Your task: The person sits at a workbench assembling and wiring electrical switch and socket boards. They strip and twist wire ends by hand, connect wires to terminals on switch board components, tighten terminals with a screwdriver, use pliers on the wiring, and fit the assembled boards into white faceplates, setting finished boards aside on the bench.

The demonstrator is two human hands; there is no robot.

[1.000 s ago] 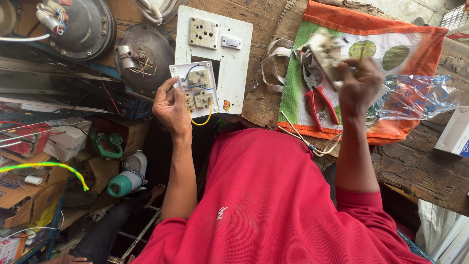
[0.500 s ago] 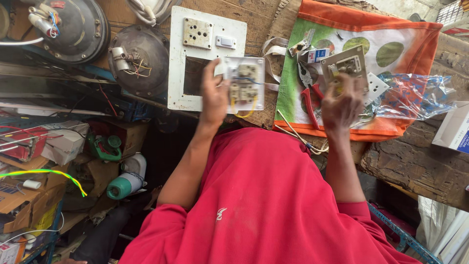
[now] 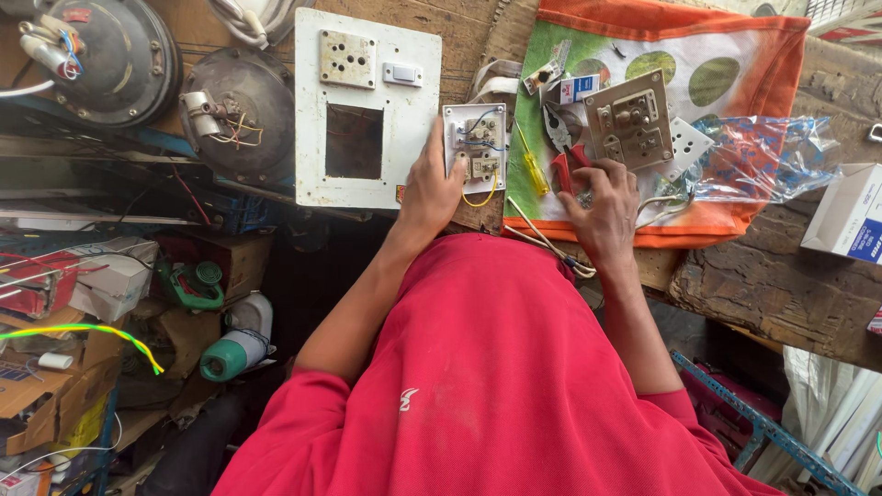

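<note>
My left hand grips a small white switch module, back side up, showing blue and yellow wires. It holds the module over the wooden bench, just right of a white switchboard with a rectangular cutout. My right hand rests with fingers spread on an orange and green cloth, touching red-handled pliers. A brownish switch plate lies on the cloth just above that hand. A yellow screwdriver lies between the module and the pliers.
Two round dark motor housings lie at the bench's left end. A clear plastic bag and a white box are at the right. Cartons, a green bottle and wires crowd the floor at the left.
My left hand carried the switch module rightwards from the board's cutout to the cloth's edge. My right hand let go of the brownish plate, which now lies on the cloth.
</note>
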